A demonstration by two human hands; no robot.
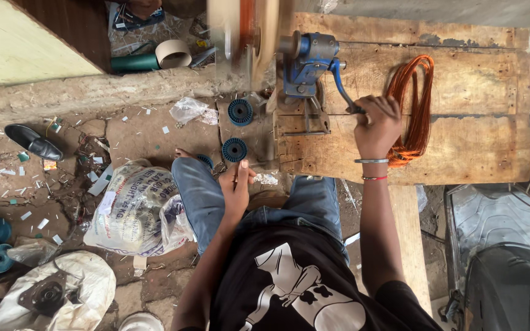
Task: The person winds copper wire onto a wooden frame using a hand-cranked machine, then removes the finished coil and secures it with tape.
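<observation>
Here the right hand [376,125] has its grip closed round the blue winder's crank handle [343,89] on the wooden surface [480,79]; the left hand [235,184] pinches something too thin to make out.

Blue winder, orange wire, bare wood

A blue hand-crank winder [307,64] sits on the pale brown wooden counter [473,86] beside an orange-copper wire coil [415,110]; blue spools [235,149] lie on the dusty brown floor [136,132], near a black shoe [34,142] and a white printed sack [131,208].
</observation>
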